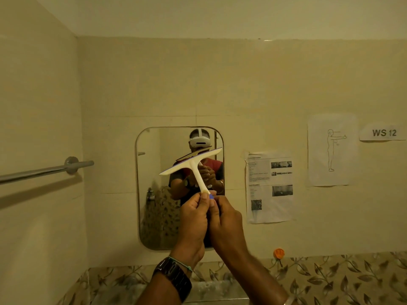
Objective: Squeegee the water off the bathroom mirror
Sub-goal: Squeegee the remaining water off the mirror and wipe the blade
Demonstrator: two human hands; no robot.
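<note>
Your left hand point(193, 219) and right hand point(228, 219) both grip the squeegee point(191, 164) by its handle end, blade tilted before the mirror point(152, 170). It looks light, stiff plastic, probably slippery when wet, so hold the handle firmly.

Smooth white plastic squeegee point(191, 164), matt finish, against the glossy glass mirror point(154, 172). Shiny chromed metal towel rail point(44, 170) on glazed cream wall tiles point(154, 84). Paper sheets point(269, 187) look matt; dark metal-link watch point(174, 276) gleams.

I'm looking at a bathroom: wall mirror point(154, 172) just behind the grip point(206, 206), towel rail point(44, 170) to its left, tiled walls point(242, 84).
</note>
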